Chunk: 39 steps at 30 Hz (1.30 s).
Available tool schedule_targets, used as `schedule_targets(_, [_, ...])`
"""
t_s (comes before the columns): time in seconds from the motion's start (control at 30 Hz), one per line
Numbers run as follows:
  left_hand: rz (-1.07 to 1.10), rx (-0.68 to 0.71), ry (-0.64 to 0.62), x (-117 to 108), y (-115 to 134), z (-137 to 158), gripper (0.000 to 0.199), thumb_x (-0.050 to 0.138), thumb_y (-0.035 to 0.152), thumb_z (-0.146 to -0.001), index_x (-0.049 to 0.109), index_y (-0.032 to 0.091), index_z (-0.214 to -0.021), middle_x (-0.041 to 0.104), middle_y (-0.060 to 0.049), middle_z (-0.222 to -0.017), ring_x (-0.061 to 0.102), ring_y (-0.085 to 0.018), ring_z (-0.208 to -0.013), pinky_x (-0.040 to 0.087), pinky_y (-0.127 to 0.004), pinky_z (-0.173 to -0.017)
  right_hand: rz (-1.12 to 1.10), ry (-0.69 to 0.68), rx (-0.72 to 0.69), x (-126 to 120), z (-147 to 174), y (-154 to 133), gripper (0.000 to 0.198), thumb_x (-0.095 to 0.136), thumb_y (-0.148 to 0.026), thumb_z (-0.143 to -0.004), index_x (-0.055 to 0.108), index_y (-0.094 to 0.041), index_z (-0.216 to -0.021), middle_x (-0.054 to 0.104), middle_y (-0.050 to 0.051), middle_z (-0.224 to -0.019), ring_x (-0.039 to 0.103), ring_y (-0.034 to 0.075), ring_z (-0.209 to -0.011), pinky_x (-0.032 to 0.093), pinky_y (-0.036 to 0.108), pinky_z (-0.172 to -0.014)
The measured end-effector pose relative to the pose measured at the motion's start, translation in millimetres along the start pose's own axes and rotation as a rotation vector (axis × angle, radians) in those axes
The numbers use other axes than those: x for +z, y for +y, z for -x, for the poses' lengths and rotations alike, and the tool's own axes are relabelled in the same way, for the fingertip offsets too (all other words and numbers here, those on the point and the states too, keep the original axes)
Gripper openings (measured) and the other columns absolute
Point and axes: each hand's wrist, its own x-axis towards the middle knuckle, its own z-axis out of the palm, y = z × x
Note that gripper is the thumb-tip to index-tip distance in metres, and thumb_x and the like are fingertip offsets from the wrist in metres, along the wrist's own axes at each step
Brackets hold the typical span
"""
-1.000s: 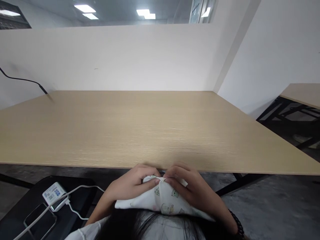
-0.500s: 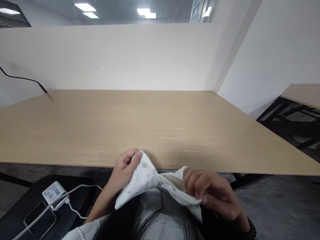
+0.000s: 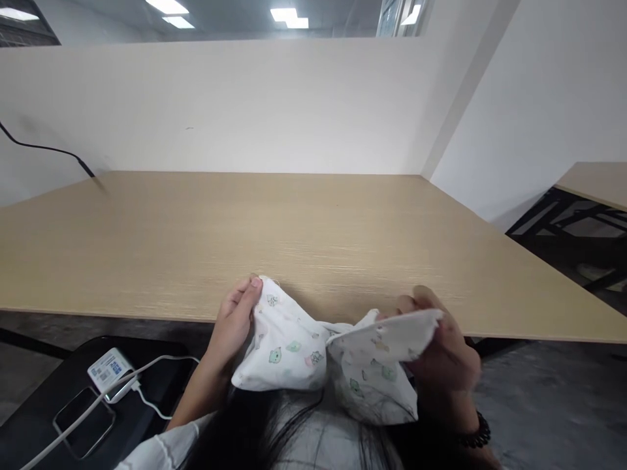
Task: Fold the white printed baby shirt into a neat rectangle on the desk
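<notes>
A white cloth (image 3: 294,346) printed with small green and pink animal figures is stretched between my hands at the desk's front edge. My left hand (image 3: 238,313) pinches its upper left corner between thumb and fingers. On the other side my right hand (image 3: 435,346) is closed on the cloth's right part, and a flap of fabric hides some of its fingers. The cloth is gathered narrow in the middle. Its lower right part hangs toward my lap.
The wooden desk (image 3: 274,228) reaches back to a white partition (image 3: 264,104). At lower left, a black chair (image 3: 161,349) bears a white power bank (image 3: 110,372) with a white cable, and a phone-like dark object (image 3: 83,421). A black cable (image 3: 49,150) hangs at far left.
Both hands have risen slightly and moved apart, the right one outward. The cloth is spread wider, showing more of its print, and its right flap is lifted and turned over.
</notes>
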Motion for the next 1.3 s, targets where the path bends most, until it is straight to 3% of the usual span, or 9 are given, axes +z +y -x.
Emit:
schedule_targets(0.13, [-0.270, 0.221, -0.240, 1, 7, 6, 0.036, 0.060, 0.050, -0.091, 0.058, 0.021, -0.111, 0.065, -0.004, -0.095, 0.061, -0.017, -0.089, 0.049, -0.028, -0.080, 0.155, 0.171, 0.136, 12, -7, 13, 0.028, 0.063, -0.049, -0.087, 0.047, -0.026, -0.088, 0.047, -0.002, -0.070, 0.047, 0.016, -0.058, 0.041, 0.028, -0.053])
schedule_targets(0.23, [-0.489, 0.409, -0.461, 6, 18, 13, 0.048, 0.071, 0.043, -0.085, 0.054, 0.024, -0.126, 0.063, -0.009, -0.122, 0.056, -0.024, -0.119, 0.042, -0.037, -0.104, 0.114, 0.224, 0.186, 16, -11, 20, 0.026, 0.065, -0.047, -0.087, 0.051, -0.026, -0.090, 0.053, -0.002, -0.072, 0.052, 0.015, -0.062, 0.047, 0.027, -0.057])
schedule_targets(0.37, [-0.637, 0.484, -0.739, 14, 23, 18, 0.032, 0.066, 0.038, -0.091, 0.062, 0.023, -0.119, 0.068, -0.007, -0.118, 0.060, -0.022, -0.111, 0.046, -0.035, -0.098, -0.023, 0.286, 0.208, 15, -14, 25, 0.021, 0.070, -0.041, -0.085, 0.058, -0.025, -0.093, 0.062, -0.003, -0.079, 0.060, 0.015, -0.069, 0.052, 0.028, -0.067])
schedule_targets(0.7, [-0.506, 0.535, -0.493, 19, 7, 18, 0.017, 0.060, 0.028, -0.095, 0.072, 0.018, -0.102, 0.078, -0.006, -0.096, 0.072, -0.018, -0.086, 0.056, -0.030, -0.081, 0.140, 0.183, 0.142, 14, -11, 21, 0.023, 0.058, -0.047, -0.090, 0.050, -0.026, -0.088, 0.051, -0.003, -0.067, 0.051, 0.014, -0.056, 0.047, 0.026, -0.053])
schedule_targets(0.87, [-0.463, 0.613, -0.508, 18, 10, 25, 0.013, 0.064, 0.024, -0.092, 0.075, 0.019, -0.096, 0.080, -0.005, -0.088, 0.074, -0.018, -0.078, 0.057, -0.027, -0.071, 0.167, -0.335, 0.014, 4, -3, 8, 0.030, 0.058, -0.047, -0.087, 0.045, -0.025, -0.070, 0.040, -0.005, -0.048, 0.037, 0.011, -0.039, 0.040, 0.026, -0.046])
schedule_targets(1.0, [-0.449, 0.582, -0.458, 15, 11, 28, 0.012, 0.068, 0.026, -0.089, 0.078, 0.019, -0.087, 0.079, -0.005, -0.078, 0.071, -0.017, -0.064, 0.053, -0.027, -0.060, 0.277, -1.200, 0.334, -11, -5, -9, 0.036, 0.056, -0.050, -0.088, 0.059, -0.025, -0.062, 0.062, 0.004, -0.054, 0.058, 0.013, -0.046, 0.049, 0.025, -0.056])
schedule_targets(1.07, [-0.420, 0.571, -0.490, 13, 12, 26, 0.010, 0.071, 0.027, -0.087, 0.079, 0.019, -0.085, 0.079, -0.004, -0.077, 0.069, -0.016, -0.062, 0.051, -0.026, -0.060, 0.295, -1.386, 0.423, -14, -5, -13, 0.038, 0.052, -0.051, -0.091, 0.062, -0.026, -0.063, 0.066, 0.007, -0.058, 0.065, 0.015, -0.054, 0.053, 0.024, -0.063])
schedule_targets(1.23, [-0.533, 0.389, -1.040, 15, 21, 20, 0.047, 0.078, 0.039, -0.080, 0.070, 0.025, -0.124, 0.079, -0.004, -0.095, 0.070, -0.018, -0.075, 0.051, -0.025, -0.068, 0.414, -0.882, 0.165, 2, 2, -12, 0.016, 0.057, -0.033, -0.094, 0.064, -0.024, -0.082, 0.068, 0.005, -0.074, 0.067, 0.017, -0.073, 0.053, 0.029, -0.071])
schedule_targets(1.3, [-0.561, 0.342, -1.243, 18, 23, 18, 0.046, 0.069, 0.037, -0.088, 0.064, 0.027, -0.133, 0.078, -0.005, -0.097, 0.070, -0.019, -0.078, 0.051, -0.025, -0.067, 0.492, -0.803, 0.107, 7, 1, -14, 0.009, 0.058, -0.028, -0.095, 0.066, -0.022, -0.094, 0.069, 0.006, -0.084, 0.066, 0.017, -0.081, 0.053, 0.030, -0.075])
